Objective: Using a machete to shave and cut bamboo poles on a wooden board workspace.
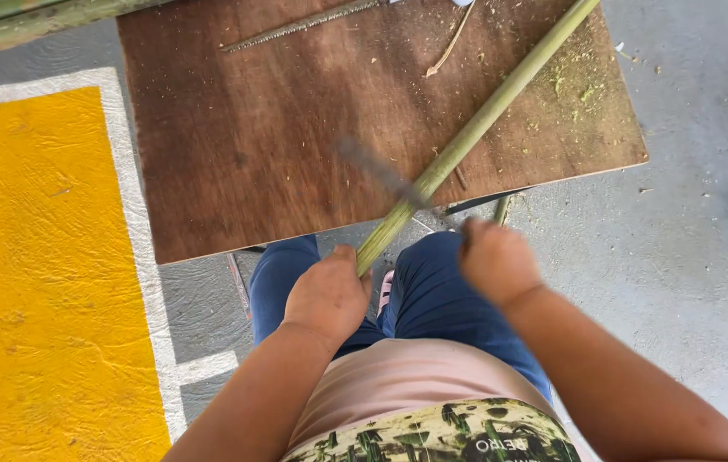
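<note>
My left hand [328, 295] grips the near end of a long green bamboo stick [484, 120] that runs diagonally up and to the right across a brown wooden board [261, 128]. My right hand [497, 261] is closed around the handle of a knife whose blade [377, 174] is motion-blurred and lies against the stick near the board's front edge. Both hands are over my knees in blue trousers.
A thin serrated saw blade [300, 24] lies at the board's far side. Green shavings [574, 85] are scattered at the board's right. Thick bamboo poles [30, 19] lie at top left. A yellow and white painted floor marking [47, 274] is at the left, grey concrete at the right.
</note>
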